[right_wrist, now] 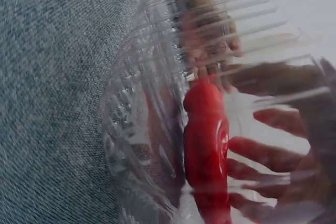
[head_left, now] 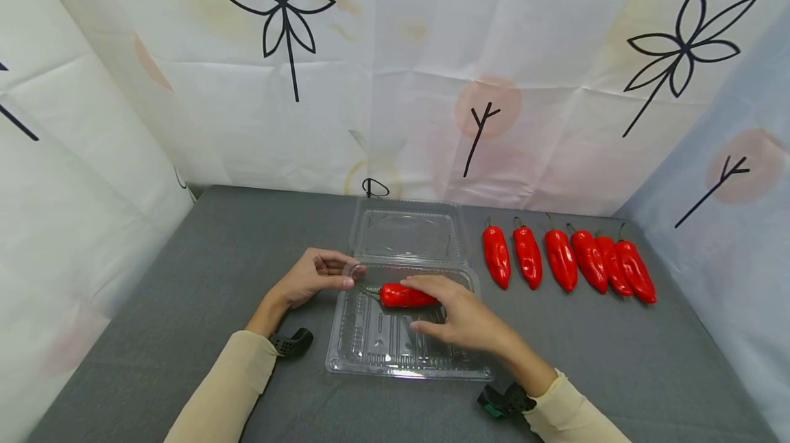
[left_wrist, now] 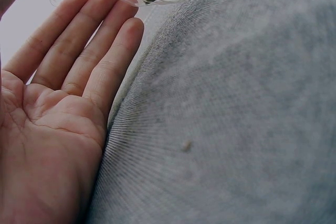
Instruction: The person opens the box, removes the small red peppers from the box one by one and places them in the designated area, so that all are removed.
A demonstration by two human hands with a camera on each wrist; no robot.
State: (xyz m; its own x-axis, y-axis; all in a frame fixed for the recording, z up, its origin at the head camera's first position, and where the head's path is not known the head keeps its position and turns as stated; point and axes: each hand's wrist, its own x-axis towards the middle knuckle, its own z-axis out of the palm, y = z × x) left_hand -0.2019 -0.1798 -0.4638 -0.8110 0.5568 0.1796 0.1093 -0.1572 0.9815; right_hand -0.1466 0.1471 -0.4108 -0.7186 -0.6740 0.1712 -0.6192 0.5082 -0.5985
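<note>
A clear plastic clamshell container (head_left: 376,350) lies on the grey cloth with its lid (head_left: 404,234) folded back. One red pepper (head_left: 401,295) lies sideways in its base, green stem to the left. My right hand (head_left: 459,313) is over the pepper's tip end, which it hides; the thumb is apart from the pepper. Through the plastic, the right wrist view shows spread fingers beside the pepper (right_wrist: 205,145). At the base's upper left rim, my left hand (head_left: 315,278) touches the plastic with its fingertips. In the left wrist view this hand (left_wrist: 63,108) has straight fingers.
Several red peppers (head_left: 561,261) stand in a row to the right of the container, stems away from me. A white printed cloth wall (head_left: 407,121) rises behind the grey table (head_left: 265,223) and along both sides.
</note>
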